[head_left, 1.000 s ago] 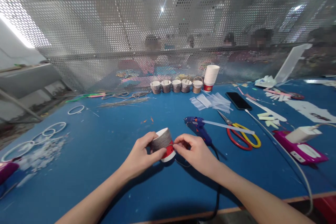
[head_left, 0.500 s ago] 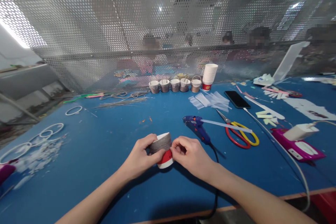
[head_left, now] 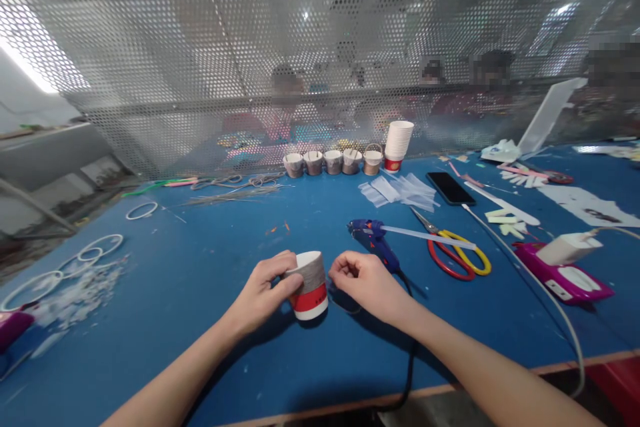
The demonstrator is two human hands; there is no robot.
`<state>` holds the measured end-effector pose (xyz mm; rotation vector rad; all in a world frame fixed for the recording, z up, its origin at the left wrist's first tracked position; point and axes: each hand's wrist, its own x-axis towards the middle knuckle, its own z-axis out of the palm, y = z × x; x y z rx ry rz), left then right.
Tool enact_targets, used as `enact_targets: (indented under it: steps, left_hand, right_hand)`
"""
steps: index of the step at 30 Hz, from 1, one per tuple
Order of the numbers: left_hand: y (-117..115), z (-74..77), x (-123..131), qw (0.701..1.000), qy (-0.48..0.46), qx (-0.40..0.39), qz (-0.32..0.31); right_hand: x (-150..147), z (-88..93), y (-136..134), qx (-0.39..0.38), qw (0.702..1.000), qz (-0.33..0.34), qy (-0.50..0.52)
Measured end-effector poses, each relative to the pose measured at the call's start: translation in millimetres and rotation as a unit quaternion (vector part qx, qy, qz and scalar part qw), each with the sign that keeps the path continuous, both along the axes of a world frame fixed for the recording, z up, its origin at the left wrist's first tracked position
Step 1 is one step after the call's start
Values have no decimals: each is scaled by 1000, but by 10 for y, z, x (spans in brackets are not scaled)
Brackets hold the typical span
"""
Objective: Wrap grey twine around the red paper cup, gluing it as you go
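My left hand (head_left: 267,287) grips a paper cup (head_left: 311,303), thumb on the outside and fingers at the back of the rim. Grey cord (head_left: 313,273) is wound round the cup's upper part, above a red band and a white base. Just right of the cup, my right hand (head_left: 363,280) is closed in a pinch, apart from the cup wall. A thin strand of the cord curves below its fingers; the pinched end itself is hardly visible. Behind the right hand lies a blue glue gun (head_left: 373,237) with a clear glue stick in it.
Scissors (head_left: 455,257), a phone (head_left: 450,188) and a purple power strip (head_left: 563,273) lie to the right. Several cord-wrapped cups (head_left: 333,163) and a cup stack (head_left: 399,147) line the mesh screen (head_left: 200,80). Clear strips (head_left: 400,191), cord lengths (head_left: 235,195) and white rings (head_left: 90,253) lie around.
My right hand has drawn slightly away from the cup, opening a gap. The cup has turned more upright in my left hand, showing more of its red band.
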<state>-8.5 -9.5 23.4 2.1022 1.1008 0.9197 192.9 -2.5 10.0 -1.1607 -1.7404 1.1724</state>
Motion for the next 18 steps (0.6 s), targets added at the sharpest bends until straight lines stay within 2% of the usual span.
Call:
enact_targets:
  steps: [4,8,11,14,18]
  left_hand:
    - [40,47,-71,997,26,51,45]
    - [88,71,-125,971,168,133,111]
    - [115,55,-131,936,282,177,112]
    - [133,43,-126,916,348,175,94]
    - [157,49,-158,917,355,151,103]
  right_hand:
    - [68,-15,76,-6,997,-38,61]
    - [101,-9,112,-77,979,-42,185]
    - [100,-10,111,-136,955,-18,263]
    - [88,-8,103,-185,938,15,292]
    - [79,29,88,-229,929,41,289]
